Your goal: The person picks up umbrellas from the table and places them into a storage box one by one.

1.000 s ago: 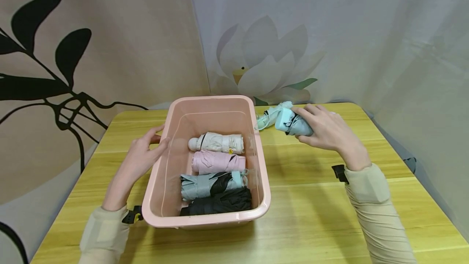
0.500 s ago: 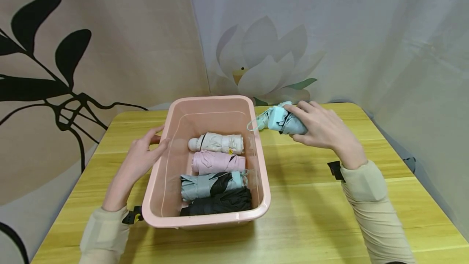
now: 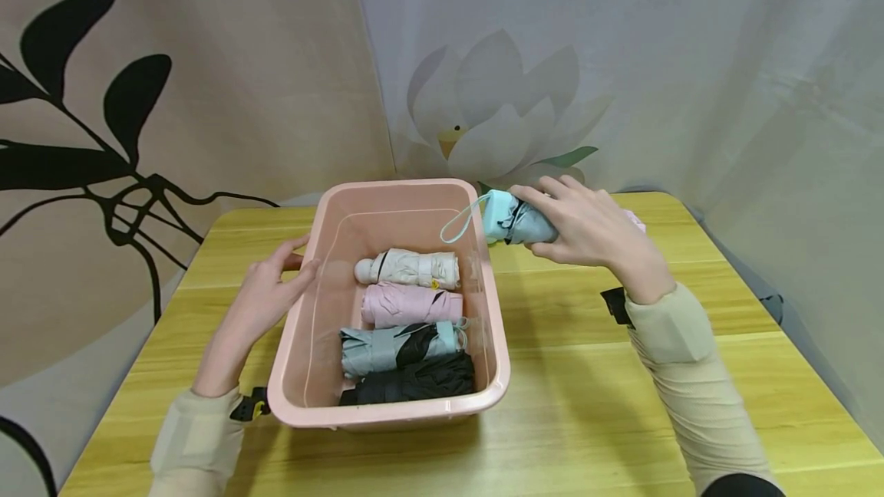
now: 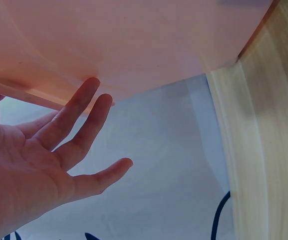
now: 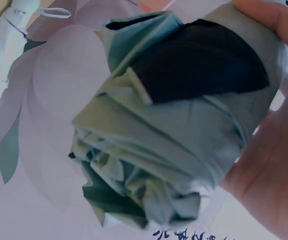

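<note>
My right hand (image 3: 587, 225) grips a folded light-blue umbrella (image 3: 528, 222) just beyond the bin's right rim. Its pale blue handle end points left, and the wrist loop hangs over the rim. Seen close in the right wrist view, the umbrella (image 5: 168, 130) has bunched grey-green cloth and a dark patch. My left hand (image 3: 265, 301) rests at the left rim of a pink plastic bin (image 3: 492, 313). In the left wrist view, the left hand's fingers (image 4: 76, 112) are spread and loosely extended against the outer wall.
Inside the bin lie a white umbrella (image 3: 414, 269), a lilac one (image 3: 410, 306), a blue-grey one (image 3: 387, 351) and a black one (image 3: 421, 380). A pale umbrella (image 5: 6, 45) lies near the table's back. Something pink (image 3: 634, 219) peeks out behind the right hand. Curtains stand behind the table (image 3: 587, 405).
My right hand has carried the light-blue umbrella left toward the bin, its loop now over the rim. The mint umbrella behind is now mostly hidden. The left hand and bin have stayed put.
</note>
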Available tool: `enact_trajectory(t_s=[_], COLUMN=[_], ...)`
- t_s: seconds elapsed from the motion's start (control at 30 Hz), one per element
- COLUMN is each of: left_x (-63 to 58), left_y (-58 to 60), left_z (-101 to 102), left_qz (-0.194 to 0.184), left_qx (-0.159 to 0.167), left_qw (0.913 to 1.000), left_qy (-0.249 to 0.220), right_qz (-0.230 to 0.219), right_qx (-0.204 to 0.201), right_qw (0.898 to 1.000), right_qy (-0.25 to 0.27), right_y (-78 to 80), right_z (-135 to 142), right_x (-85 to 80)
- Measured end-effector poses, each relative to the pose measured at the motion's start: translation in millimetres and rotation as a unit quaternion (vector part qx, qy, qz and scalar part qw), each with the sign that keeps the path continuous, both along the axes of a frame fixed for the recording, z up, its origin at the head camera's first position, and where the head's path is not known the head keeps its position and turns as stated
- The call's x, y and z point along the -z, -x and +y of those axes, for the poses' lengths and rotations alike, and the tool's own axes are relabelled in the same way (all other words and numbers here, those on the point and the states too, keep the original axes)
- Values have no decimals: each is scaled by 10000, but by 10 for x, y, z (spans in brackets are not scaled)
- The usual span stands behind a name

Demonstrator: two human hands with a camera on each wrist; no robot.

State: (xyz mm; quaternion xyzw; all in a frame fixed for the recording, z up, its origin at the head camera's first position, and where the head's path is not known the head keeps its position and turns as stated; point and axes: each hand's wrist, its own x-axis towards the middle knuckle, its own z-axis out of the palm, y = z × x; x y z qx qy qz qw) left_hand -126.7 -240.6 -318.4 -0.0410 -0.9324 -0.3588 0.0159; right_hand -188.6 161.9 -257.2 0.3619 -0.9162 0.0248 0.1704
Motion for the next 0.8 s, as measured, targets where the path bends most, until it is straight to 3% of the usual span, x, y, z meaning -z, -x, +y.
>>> enact_trajectory(t_s=[0.5, 0.8], left_x=[1, 24], left_y=[0, 6], left_z=[5, 7], left_qz=[-4, -143], left_qx=[25, 47], left_qw=[10000, 9999], left_qy=[-17, -67], right_qz=[-211, -152], right_qx=[21, -289], right_qw=[9995, 9989], right_qy=[-216, -337], right_y=[53, 100], right_z=[-242, -457], right_x=[-196, -293])
